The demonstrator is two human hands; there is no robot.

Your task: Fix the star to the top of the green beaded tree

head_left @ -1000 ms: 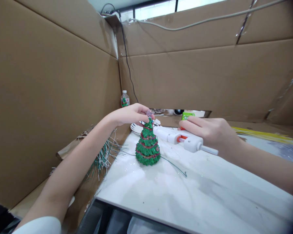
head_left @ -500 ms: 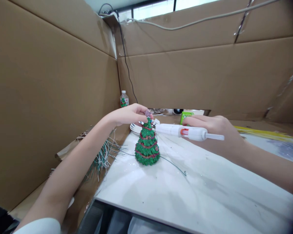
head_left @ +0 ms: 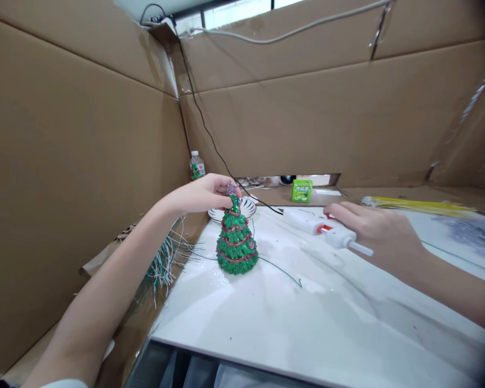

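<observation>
at centre frame, left hand [head_left: 204,193] pinches the topper [head_left: 230,188] on the upright green tree [head_left: 236,248]. right hand [head_left: 374,231] grips the glue gun [head_left: 327,230], which lies along the white table [head_left: 291,318] with its nozzle pointing left. plate [head_left: 251,204] behind, contents hidden.

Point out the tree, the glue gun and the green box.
tree [head_left: 236,248], head view, on its green middle tiers.
glue gun [head_left: 305,221], head view, on its white barrel.
green box [head_left: 302,191], head view, on its front face.

— What sits at frame centre?
— The left hand [head_left: 204,193] pinches a small topper [head_left: 230,188] at the tip of the green tree [head_left: 236,240].
— And to the right?
— The right hand [head_left: 374,229] grips a white glue gun [head_left: 327,230], low over the table [head_left: 286,323].
</observation>
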